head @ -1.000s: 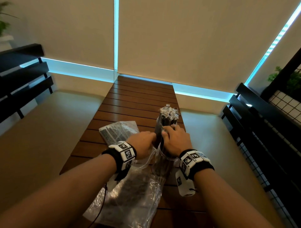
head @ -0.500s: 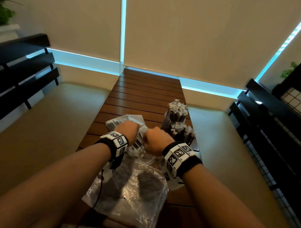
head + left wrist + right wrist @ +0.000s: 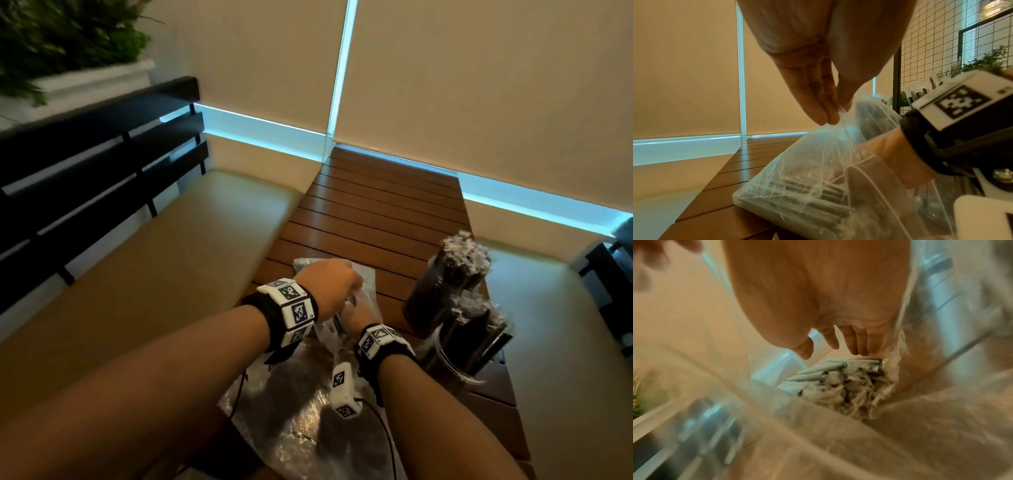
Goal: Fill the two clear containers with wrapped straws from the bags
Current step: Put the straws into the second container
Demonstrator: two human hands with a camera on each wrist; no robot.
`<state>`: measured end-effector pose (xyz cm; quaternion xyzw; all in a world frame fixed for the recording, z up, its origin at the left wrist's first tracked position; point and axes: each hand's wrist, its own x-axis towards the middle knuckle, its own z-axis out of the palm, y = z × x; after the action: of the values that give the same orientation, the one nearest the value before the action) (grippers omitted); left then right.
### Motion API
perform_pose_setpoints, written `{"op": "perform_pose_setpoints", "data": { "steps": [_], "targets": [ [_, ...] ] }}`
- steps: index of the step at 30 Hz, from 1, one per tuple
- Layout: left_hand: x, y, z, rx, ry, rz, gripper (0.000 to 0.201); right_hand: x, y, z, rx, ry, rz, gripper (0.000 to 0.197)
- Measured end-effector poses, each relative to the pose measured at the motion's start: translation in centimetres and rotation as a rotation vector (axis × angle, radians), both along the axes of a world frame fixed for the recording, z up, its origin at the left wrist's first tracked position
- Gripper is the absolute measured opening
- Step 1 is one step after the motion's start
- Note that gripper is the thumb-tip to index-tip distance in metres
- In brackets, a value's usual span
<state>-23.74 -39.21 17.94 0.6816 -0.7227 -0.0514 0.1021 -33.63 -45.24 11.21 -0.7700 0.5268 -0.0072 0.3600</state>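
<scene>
A clear plastic bag [image 3: 807, 186] of wrapped straws lies on the wooden table [image 3: 376, 205]. My left hand [image 3: 830, 113] pinches the bag's upper edge and holds its mouth up; the head view shows this hand [image 3: 329, 284] above the bag [image 3: 363, 277]. My right hand [image 3: 834, 347] is inside the bag, fingers straight, just short of the wrapped straws [image 3: 838, 382] and holding nothing. Its wrist [image 3: 380, 339] sticks out of the bag. Two clear containers stand to the right, the far one [image 3: 442, 284] and the near one [image 3: 469, 339], both packed with upright wrapped straws.
A second, flattened plastic bag [image 3: 291, 411] lies at the table's near edge under my forearms. Beige bench seats [image 3: 154, 274] run along both sides of the table, with black slatted backrests [image 3: 102, 154]. A planter [image 3: 68, 51] sits at the far left.
Both hands left the near container and moved left to the bag of straws. The left hand took the bag's edge and the right hand went inside. The view swung left.
</scene>
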Motion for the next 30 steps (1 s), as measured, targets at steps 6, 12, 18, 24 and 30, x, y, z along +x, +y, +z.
{"op": "perform_pose_setpoints", "data": {
  "steps": [6,12,18,24,30],
  "targets": [
    [0.8,0.9,0.7,-0.019,-0.049,-0.051,0.022,0.3,-0.5,-2.4,0.102,0.159,-0.002,0.037],
    [1.4,0.8,0.8,0.021,-0.046,-0.025,0.026,0.3,-0.9,-3.1,-0.002,0.254,0.046,0.025],
    [0.9,-0.1,0.4,0.023,-0.025,0.029,0.026,-1.1,-1.2,-1.0,-0.11,0.309,0.109,0.032],
    [-0.2,-1.1,0.4,0.045,0.001,0.139,0.019,-3.0,0.6,4.0,-0.184,0.295,0.125,0.036],
    [-1.5,-1.8,0.3,0.066,0.099,0.233,0.023,-7.5,3.3,10.6,-0.144,0.444,0.244,0.028]
  ]
}}
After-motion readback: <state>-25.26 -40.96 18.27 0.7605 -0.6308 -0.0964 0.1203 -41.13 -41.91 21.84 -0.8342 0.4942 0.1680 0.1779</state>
